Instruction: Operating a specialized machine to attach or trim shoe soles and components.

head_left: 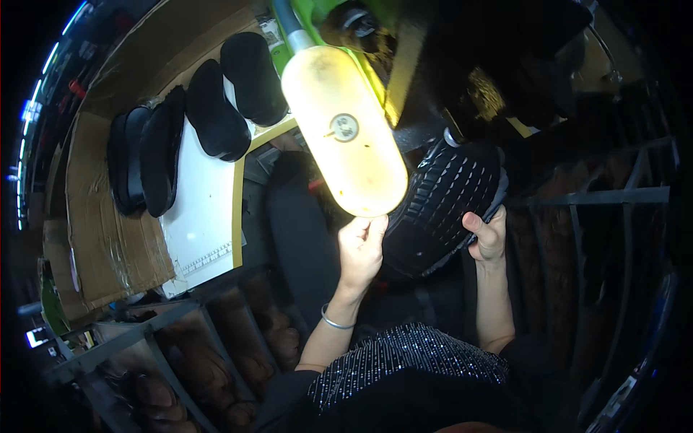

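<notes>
A black shoe upper (455,184) with rows of pale slits or stitches lies between my hands, below the dark machine. My right hand (489,237) grips its right edge, thumb on top and the other fingers mostly hidden beneath. At its left edge my left hand (363,249) is closed in a pinch, right at the lower end of a lit oval lamp (345,137). The lamp hides part of the upper's left side and the tips of my left fingers. A metal bangle (336,319) circles my left wrist.
To the left, several black shoe pieces (253,79) lie on a white board (195,231) within a cut cardboard box (108,252). A dark machine (462,86) stands ahead. Metal racks (592,196) holding brown shoe-shaped items flank me on both sides.
</notes>
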Tool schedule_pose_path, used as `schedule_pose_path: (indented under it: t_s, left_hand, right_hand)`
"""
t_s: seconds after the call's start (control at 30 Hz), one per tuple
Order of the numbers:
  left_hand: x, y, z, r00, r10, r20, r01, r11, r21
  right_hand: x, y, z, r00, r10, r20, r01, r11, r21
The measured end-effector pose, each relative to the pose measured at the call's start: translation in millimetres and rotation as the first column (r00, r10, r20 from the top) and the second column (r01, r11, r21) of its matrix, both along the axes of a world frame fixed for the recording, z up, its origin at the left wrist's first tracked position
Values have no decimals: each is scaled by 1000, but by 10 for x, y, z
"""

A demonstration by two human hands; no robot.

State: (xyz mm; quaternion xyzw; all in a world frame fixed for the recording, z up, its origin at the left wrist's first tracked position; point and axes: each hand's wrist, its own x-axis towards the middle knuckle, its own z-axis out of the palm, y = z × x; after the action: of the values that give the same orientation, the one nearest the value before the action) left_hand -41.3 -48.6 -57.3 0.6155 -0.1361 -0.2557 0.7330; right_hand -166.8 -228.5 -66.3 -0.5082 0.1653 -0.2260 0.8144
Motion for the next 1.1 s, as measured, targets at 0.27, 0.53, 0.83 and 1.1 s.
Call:
schedule_pose_path:
  t_s: [0.27, 0.53, 0.83, 1.1]
  left_hand:
    - [205, 187, 311, 975, -147, 169, 157, 986, -48]
    - [-35, 24, 280, 549, -67, 833, -195, 959, 205]
    - [-15, -34, 244, 534, 27, 845, -180, 980, 83]
    - [180, -116, 384, 589, 18, 808, -120, 991, 65]
  right_hand:
    - [-21, -196, -59, 953, -255, 162, 226, 958, 178]
    - [74, -132, -30, 939, -286, 188, 258, 952, 163]
    - [74, -170, 1, 939, -293, 179, 265, 950, 165]
    - [193, -147, 125, 931, -312, 189, 274, 940, 204]
